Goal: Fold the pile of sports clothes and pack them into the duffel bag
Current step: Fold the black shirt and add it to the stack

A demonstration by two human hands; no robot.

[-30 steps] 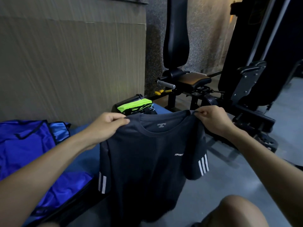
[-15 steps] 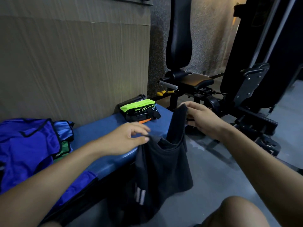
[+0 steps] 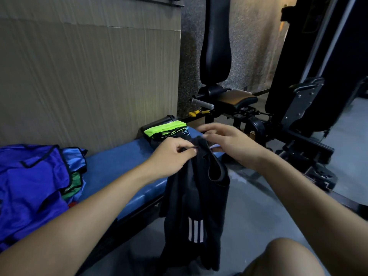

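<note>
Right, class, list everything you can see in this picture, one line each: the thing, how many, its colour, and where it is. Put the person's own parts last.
Dark short-sleeved sports shirt with white stripes: one, black, hanging off the bench's front edge, held at its top.
Padded blue bench: one, blue, along the wall.
Pile of shiny blue garments: one pile, blue with green beneath, left end of the bench.
Neon green folded clothes: one stack, neon green and black, far end of the bench.
Black weight machine with upright pad: one, black, behind the bench.
Left hand: one, pinches the shirt's top.
Right hand: one, at the shirt's top, blurred.
Bare knee: one, bottom right.
</note>
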